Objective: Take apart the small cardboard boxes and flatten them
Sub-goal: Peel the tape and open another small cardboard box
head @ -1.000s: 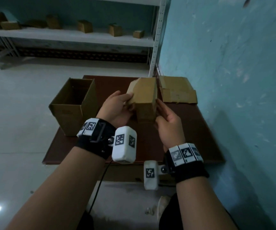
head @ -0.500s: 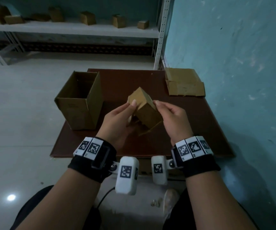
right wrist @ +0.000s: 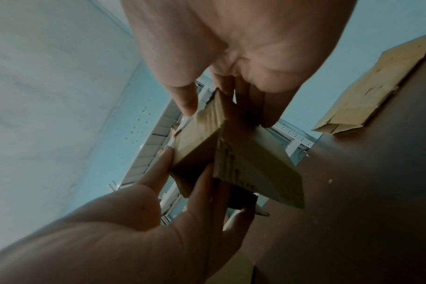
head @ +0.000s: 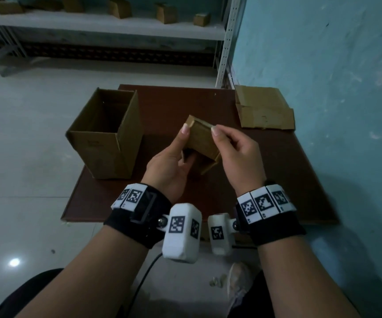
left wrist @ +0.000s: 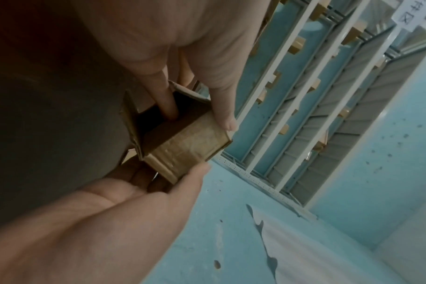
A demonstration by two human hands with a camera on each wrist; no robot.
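Both hands hold a small brown cardboard box (head: 202, 141) above the brown table (head: 277, 180), tilted, with its open end toward me. My left hand (head: 176, 152) grips its left side, the thumb lying up to the top corner. In the left wrist view, one left finger reaches inside the box (left wrist: 187, 148). My right hand (head: 218, 133) pinches the box's upper right edge between thumb and fingers, as the right wrist view also shows on the box (right wrist: 197, 138). A loose flap (head: 210, 167) hangs from the near end.
A larger open cardboard box (head: 107, 136) stands upright on the table's left side. Flattened cardboard (head: 263, 111) lies at the far right corner by the blue wall. A white shelf (head: 103, 26) with several small boxes runs behind the table.
The small box has come down and nearer to me and has tipped over. My right hand has shifted from its side to pinching the upper edge. A flap now hangs open.
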